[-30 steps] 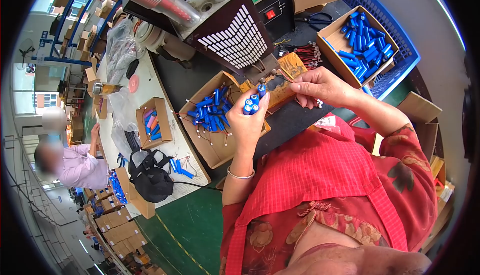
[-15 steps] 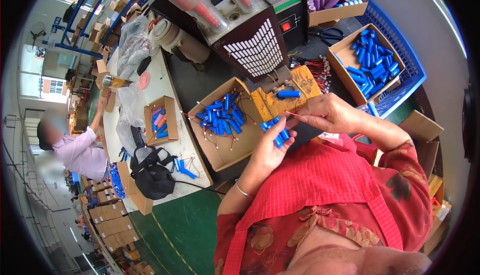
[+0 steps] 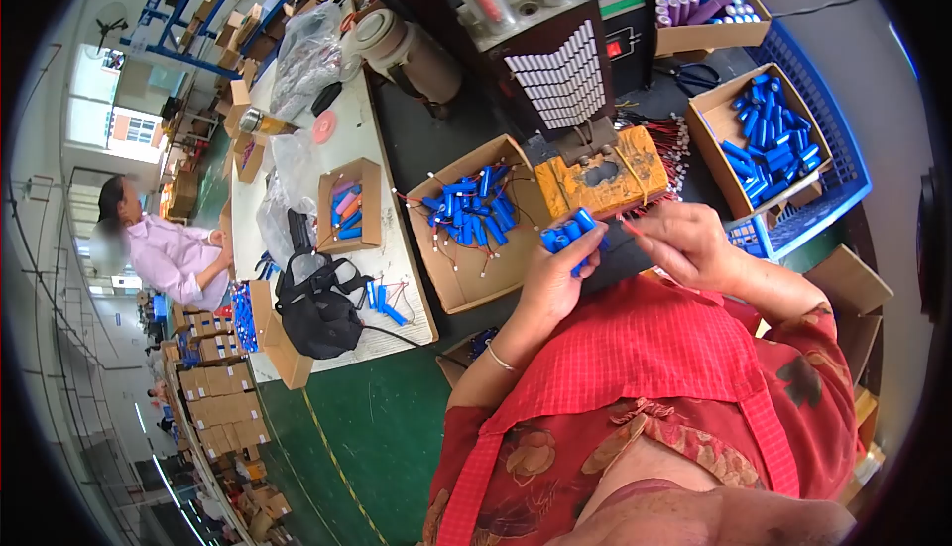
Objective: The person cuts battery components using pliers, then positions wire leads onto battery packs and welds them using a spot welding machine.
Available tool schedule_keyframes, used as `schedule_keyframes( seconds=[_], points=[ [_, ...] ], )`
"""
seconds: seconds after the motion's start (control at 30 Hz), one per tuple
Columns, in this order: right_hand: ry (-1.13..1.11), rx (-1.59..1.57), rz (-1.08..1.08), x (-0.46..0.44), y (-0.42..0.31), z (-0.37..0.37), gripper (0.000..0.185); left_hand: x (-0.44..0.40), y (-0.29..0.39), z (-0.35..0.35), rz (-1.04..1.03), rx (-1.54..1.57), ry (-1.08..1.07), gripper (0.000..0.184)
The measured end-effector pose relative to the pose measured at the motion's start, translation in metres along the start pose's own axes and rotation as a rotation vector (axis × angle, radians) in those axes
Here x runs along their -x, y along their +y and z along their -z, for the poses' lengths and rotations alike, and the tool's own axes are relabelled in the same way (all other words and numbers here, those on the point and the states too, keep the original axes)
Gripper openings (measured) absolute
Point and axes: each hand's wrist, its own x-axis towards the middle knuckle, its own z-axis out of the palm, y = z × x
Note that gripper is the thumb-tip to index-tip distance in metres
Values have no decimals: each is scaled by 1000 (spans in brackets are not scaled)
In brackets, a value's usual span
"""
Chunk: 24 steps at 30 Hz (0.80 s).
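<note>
My left hand (image 3: 551,286) is closed around several blue battery cells (image 3: 565,237), their ends sticking out past the fingers. Just to its right, my right hand (image 3: 686,241) pinches a thin red wire (image 3: 632,229); where its far end goes is unclear. Both hands are in front of the worn yellow block (image 3: 610,181) under the spot welder's (image 3: 560,75) electrodes. No cell lies on the block's top. To the left of my left hand, blue cells with wire leads (image 3: 468,211) fill part of a cardboard box (image 3: 448,293).
At right, a cardboard box of blue cells (image 3: 769,139) sits in a blue plastic basket (image 3: 851,174). Red wire leads (image 3: 672,149) and scissors (image 3: 697,77) lie behind the block. A black bag (image 3: 319,308) rests on the left table. Another person (image 3: 174,253) is at far left.
The blue cell that lay on the yellow block is gone from there. Both hands have drawn slightly away from the block, and the whole view has shifted. The other person has lowered an outstretched arm.
</note>
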Motion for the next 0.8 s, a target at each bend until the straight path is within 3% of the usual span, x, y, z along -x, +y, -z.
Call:
schedule_keyframes(
  seconds=[0.1, 0.17, 0.2, 0.3, 0.37, 0.43, 0.53, 0.8],
  points=[
    [178, -48, -269, 0, 17, -8, 12, -7, 13, -2, -136, -276, 39, 23],
    [193, -292, -573, -3, 19, -10, 14, -17, 20, -5, -249, -505, 65, 24],
    [176, -323, -625, -6, 21, -9, 19, -23, 21, -5, -319, -604, 90, 23],
    [131, -343, -636, -7, 29, -5, 23, -43, 21, -5, -530, -805, 155, 20],
    [123, -324, -641, -8, 29, -4, 24, -51, 24, -1, -495, -861, 136, 18],
    [111, -307, -648, -9, 31, -3, 24, -54, 27, -7, -751, -1044, 74, 17],
    [-45, -369, -762, -10, 34, -2, 24, -56, 28, -11, -849, -1096, 62, 19],
    [-94, -391, -813, -20, 37, -2, 24, -60, 25, -11, -901, -1132, 60, 21]
  ],
)
